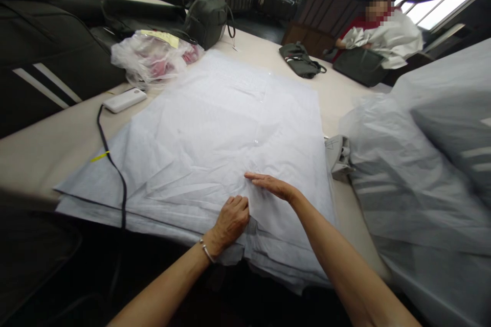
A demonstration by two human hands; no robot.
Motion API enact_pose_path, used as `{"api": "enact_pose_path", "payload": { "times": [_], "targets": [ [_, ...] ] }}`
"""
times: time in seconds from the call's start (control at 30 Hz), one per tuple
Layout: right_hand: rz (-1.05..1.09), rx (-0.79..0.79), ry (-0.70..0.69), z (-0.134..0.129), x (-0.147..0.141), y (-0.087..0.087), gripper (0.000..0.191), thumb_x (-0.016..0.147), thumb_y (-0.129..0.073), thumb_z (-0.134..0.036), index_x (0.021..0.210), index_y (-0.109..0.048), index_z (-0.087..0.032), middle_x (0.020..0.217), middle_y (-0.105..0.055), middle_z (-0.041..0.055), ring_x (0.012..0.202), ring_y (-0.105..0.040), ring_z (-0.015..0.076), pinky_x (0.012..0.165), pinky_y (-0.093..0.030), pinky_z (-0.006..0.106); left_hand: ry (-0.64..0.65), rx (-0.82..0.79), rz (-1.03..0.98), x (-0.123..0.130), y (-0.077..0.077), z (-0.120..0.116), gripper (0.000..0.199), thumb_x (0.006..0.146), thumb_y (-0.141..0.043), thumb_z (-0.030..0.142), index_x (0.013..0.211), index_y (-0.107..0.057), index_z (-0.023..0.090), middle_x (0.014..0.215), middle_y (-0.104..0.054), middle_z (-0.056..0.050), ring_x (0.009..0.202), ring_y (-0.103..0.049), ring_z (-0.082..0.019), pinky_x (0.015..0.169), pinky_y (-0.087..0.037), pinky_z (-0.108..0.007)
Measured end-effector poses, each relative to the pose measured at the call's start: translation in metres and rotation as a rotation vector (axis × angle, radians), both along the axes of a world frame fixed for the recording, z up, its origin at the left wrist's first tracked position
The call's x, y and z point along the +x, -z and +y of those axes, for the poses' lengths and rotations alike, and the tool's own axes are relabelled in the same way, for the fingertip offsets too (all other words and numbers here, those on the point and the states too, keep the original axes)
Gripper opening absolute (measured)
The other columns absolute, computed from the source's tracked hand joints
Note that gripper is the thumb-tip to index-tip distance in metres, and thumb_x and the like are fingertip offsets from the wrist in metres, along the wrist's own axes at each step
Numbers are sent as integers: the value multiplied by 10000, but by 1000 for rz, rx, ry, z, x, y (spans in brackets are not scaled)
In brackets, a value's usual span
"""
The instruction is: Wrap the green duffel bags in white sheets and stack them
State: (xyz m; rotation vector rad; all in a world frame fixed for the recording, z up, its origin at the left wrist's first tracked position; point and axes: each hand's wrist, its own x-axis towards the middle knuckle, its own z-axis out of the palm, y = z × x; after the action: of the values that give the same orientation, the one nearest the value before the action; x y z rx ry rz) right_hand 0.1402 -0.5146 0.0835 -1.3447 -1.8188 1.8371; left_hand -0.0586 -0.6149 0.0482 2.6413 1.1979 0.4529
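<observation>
A stack of thin white fabric-like sheets [215, 112] is spread over the table, creased near its front edge. My left hand [230, 218], with a bracelet at the wrist, rests on the stack with its fingers curled closed around a bit of the top sheet beside a fold. Just right of it, my right hand [271, 185] lies palm down and flat, its fingers straight and pointing left over the sheet. Its fingertips are at the creased area, and nothing is held in it.
A white power bank [125, 100] with a black cable [121, 184] lies left. Behind it are a plastic bag [153, 59], a dark striped bag [49, 56] and a backpack [207, 18]. Plastic-covered goods [418, 173] and a tape dispenser [339, 156] stand right. A person [368, 25] handles a dark bag [360, 65].
</observation>
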Motion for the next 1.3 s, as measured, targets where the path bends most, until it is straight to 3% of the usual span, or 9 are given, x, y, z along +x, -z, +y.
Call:
{"api": "enact_pose_path", "payload": {
  "times": [0.17, 0.27, 0.37, 0.5, 0.7, 1.13, 1.3],
  "targets": [
    [-32, 115, 7, -13, -6, 16, 572, 858, -600, -443, 1390, -517, -250, 1560, -366, 44, 1491, -210, 250, 1240, -54, 476, 105, 5, -11, -7, 1, -11, 127, 890, -577, 103, 933, -617, 215, 872, -615, -28, 889, -537, -223, 786, -430, -362],
    [-42, 160, 45, -17, -8, 22, 572, 840, -616, -391, 1388, -521, -255, 1557, -373, 44, 1497, -188, 244, 1238, -16, 472, 15, -16, 5, -5, 1, -12, 65, 871, -637, 188, 936, -633, 187, 974, -618, -77, 940, -539, -255, 810, -437, -395],
    [15, 64, 67, -14, -6, 18, 569, 835, -615, -368, 1385, -522, -259, 1561, -369, 36, 1492, -207, 241, 1239, -58, 465, -71, -27, 19, 2, 0, -2, 172, 862, -659, 308, 954, -644, 163, 1043, -590, -122, 935, -534, -292, 778, -444, -430],
    [33, -44, 75, -6, -2, 8, 572, 798, -655, -341, 1354, -557, -251, 1554, -384, 36, 1482, -238, 247, 1238, -98, 445, -6, -12, 17, 12, 0, 14, 117, 873, -565, 135, 950, -652, 153, 941, -603, -102, 872, -550, -268, 747, -451, -406],
    [28, -39, 87, -6, -3, 6, 576, 785, -654, -305, 1351, -558, -257, 1559, -372, 29, 1481, -241, 239, 1238, -89, 440, 104, -36, -13, 7, 1, 21, 210, 830, -497, 0, 758, -632, 144, 801, -610, -106, 783, -564, -248, 702, -467, -381],
    [26, -67, 89, -4, -3, 3, 552, 785, -669, -363, 1323, -583, -278, 1534, -414, 17, 1468, -279, 245, 1234, -113, 467, -97, -432, -283, -4, 2, 40, 253, 954, -303, 133, 998, -545, 189, 875, -660, -34, 787, -626, -172, 715, -478, -281],
    [48, -89, 109, -4, -3, 2, 559, 775, -683, -389, 1314, -593, -268, 1506, -463, 28, 1455, -309, 246, 1233, -134, 459, -45, -582, -348, -13, -1, 52, 224, 898, -345, 134, 975, -549, 185, 874, -654, 5, 768, -606, -137, 695, -474, -236]
  ]
}}
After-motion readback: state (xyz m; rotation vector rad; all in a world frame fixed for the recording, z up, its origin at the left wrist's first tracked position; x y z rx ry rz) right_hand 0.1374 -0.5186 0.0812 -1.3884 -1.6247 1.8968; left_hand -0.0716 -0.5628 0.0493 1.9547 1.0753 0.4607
